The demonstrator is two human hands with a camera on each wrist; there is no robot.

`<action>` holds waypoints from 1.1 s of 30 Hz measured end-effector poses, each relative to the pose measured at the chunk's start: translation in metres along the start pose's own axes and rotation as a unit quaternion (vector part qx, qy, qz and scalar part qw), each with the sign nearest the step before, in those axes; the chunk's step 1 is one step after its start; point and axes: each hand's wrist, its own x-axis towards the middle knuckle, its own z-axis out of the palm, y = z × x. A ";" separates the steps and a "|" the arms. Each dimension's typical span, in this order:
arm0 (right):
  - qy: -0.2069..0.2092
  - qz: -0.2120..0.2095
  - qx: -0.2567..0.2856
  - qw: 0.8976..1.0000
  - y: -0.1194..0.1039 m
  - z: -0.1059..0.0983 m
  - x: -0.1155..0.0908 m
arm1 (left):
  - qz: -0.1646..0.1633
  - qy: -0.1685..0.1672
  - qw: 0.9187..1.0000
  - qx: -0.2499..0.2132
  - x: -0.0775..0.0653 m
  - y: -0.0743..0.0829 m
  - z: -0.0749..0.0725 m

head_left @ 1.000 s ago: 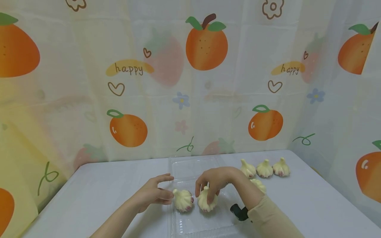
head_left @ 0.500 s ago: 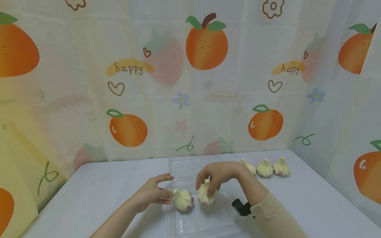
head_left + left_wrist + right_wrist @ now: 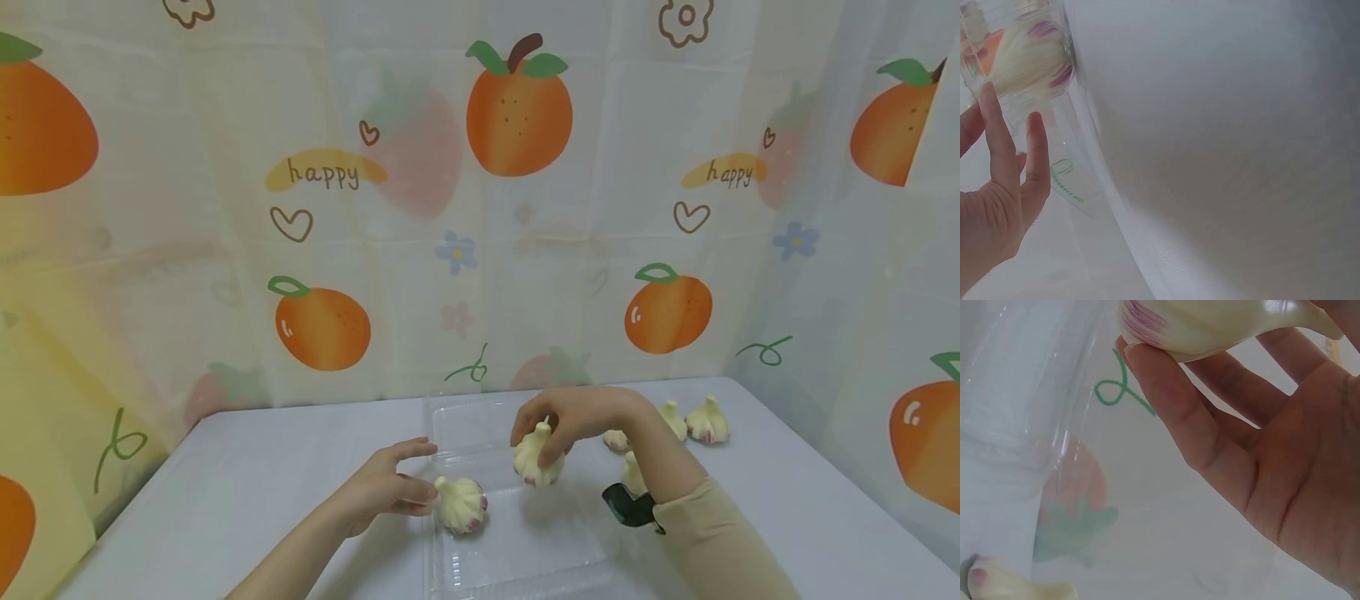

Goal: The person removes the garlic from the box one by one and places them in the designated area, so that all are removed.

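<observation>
My right hand (image 3: 581, 417) grips a garlic bulb (image 3: 538, 457) by its sides, stem up, above the clear plastic container (image 3: 517, 550). The right wrist view shows the fingers curled under this purple-streaked bulb (image 3: 1204, 325). A second garlic bulb (image 3: 461, 505) sits at the container's left side, stem tipped left. Right beside it is my left hand (image 3: 390, 483), its fingers loosely extended at the container's edge. In the left wrist view, fingertips (image 3: 988, 94) overlap the stem end of that bulb (image 3: 1032, 59).
More garlic bulbs stand at the table's right: one at the back (image 3: 708, 421), another (image 3: 672, 419) beside it, and others partly hidden behind the right arm. A dark wrist-worn device (image 3: 628, 505) sits under the right wrist. Behind the table (image 3: 300, 467) hangs a fruit-print curtain (image 3: 420, 275).
My right hand has lifted the garlic bulb from low in the container, moving it up, away from me and slightly right. The left hand and the other bulb have stayed put.
</observation>
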 end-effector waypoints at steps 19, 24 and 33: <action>0.052 -0.002 -0.001 0.999 0.024 -0.018 -0.041 | -0.005 0.004 1.000 0.004 -0.001 0.000 0.001; 0.062 0.006 0.015 0.998 0.036 -0.022 -0.053 | -0.004 0.005 1.000 0.003 -0.001 0.000 0.002; 0.093 0.031 0.036 0.995 0.062 -0.027 -0.079 | -0.001 0.002 1.000 0.005 0.000 0.000 0.002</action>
